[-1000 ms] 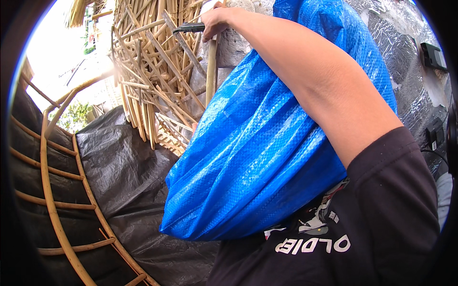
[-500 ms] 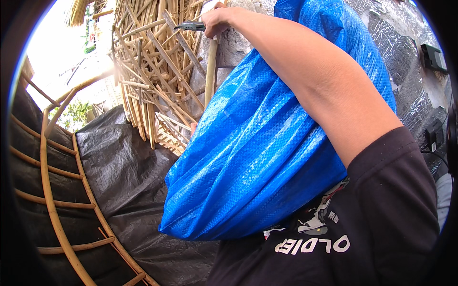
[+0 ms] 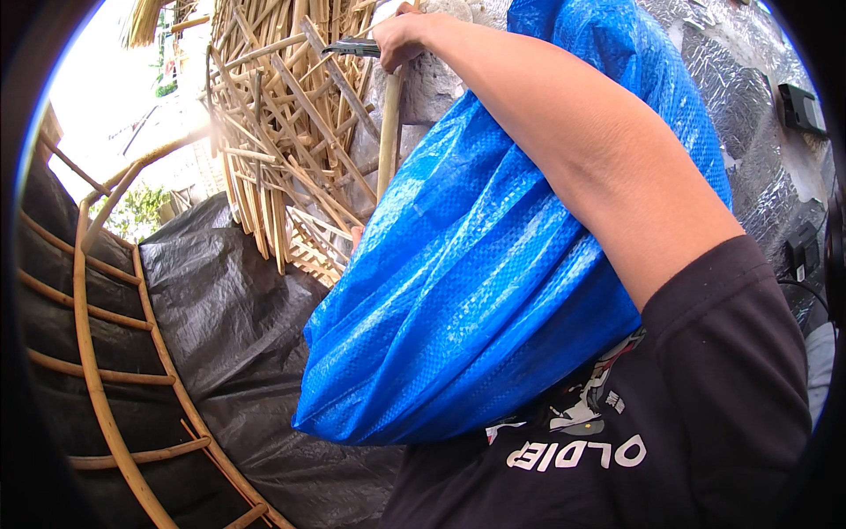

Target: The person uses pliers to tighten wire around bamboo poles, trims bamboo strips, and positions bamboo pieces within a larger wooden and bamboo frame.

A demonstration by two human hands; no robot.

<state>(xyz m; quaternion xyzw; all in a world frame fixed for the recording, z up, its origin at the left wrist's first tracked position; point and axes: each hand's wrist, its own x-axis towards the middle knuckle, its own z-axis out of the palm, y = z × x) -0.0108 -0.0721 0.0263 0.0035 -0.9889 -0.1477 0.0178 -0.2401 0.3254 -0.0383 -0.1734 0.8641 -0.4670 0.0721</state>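
Observation:
My right arm reaches across from the right toward the upper middle. At its end my right hand (image 3: 401,40) is closed round a slim dark grey hand tool (image 3: 354,47), whose narrow end points left; its exact kind is unclear. A pale wooden pole (image 3: 390,132) stands just below that hand. In front of my chest hangs a large blue woven plastic sheet (image 3: 458,291), loosely folded, passing behind my right arm. Only a bit of skin, seemingly a fingertip of my left hand (image 3: 357,235), shows at the sheet's left edge; the sheet hides the rest.
Bundled dry sticks (image 3: 295,115) hang beyond the sheet. On the left is a curved ladder-like frame of wooden poles (image 3: 92,353), with black plastic sheeting (image 3: 229,326) beside it. Silvery foil (image 3: 749,115) covers the wall at right, where a small black device (image 3: 800,109) is mounted.
Almost everything holds still. My right hand and its tool keep their place, and the blue sheet's lower corner shifts barely, if at all.

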